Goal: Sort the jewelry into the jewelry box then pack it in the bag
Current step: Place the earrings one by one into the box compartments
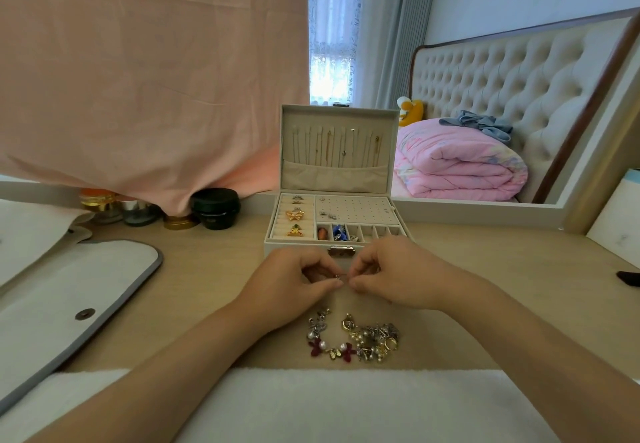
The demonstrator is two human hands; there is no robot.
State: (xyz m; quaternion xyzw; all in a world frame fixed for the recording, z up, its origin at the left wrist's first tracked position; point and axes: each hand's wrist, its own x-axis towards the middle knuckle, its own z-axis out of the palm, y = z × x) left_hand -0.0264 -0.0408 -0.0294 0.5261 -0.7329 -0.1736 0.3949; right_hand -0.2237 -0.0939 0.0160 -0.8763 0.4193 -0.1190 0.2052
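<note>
Small jewelry piece (341, 278) pinched between left hand (287, 286), right hand (398, 274) (fingertips).

Open jewelry box (336, 176) behind jewelry pile (356, 338), bag (69, 286) left

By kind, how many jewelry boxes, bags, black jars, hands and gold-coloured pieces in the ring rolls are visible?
jewelry box: 1
bag: 1
black jar: 1
hands: 2, left hand and right hand, pinching a small piece
gold-coloured pieces: 2
Total: 7
</note>
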